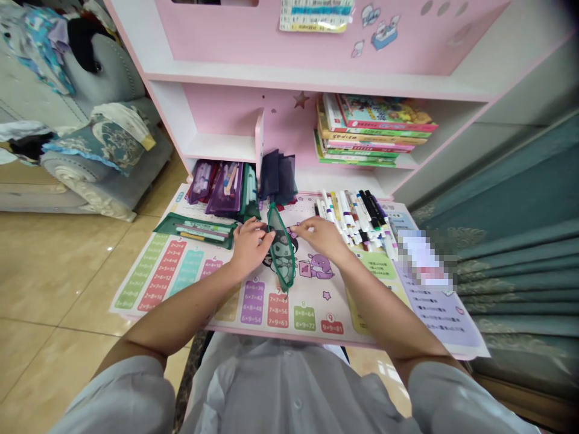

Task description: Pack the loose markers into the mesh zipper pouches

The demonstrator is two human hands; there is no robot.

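Observation:
A slim mesh zip pouch with dark green edging (pixel 280 248) stands on its long edge on a printed multiplication-table desk mat (pixel 163 271). My left hand (pixel 249 246) grips its left side near the top. My right hand (pixel 317 236) lies just right of the pouch, fingers spread, and I cannot see a firm hold. Behind it, a row of several marker pens (pixel 357 217) lies close to that hand. A flat green pouch with pens inside (pixel 194 232) rests left of my left hand. Purple pouches (pixel 221 190) and a dark navy mesh pouch (pixel 278 178) stand against the shelf.
A pink and white shelf unit (pixel 226 147) rises behind the desk, holding a stack of books (pixel 373 129). A partly blurred paper (pixel 423 259) lies at the right. A grey sofa with clothes (pixel 102 141) stands left, above a tiled floor; a teal curtain (pixel 511 241) hangs right.

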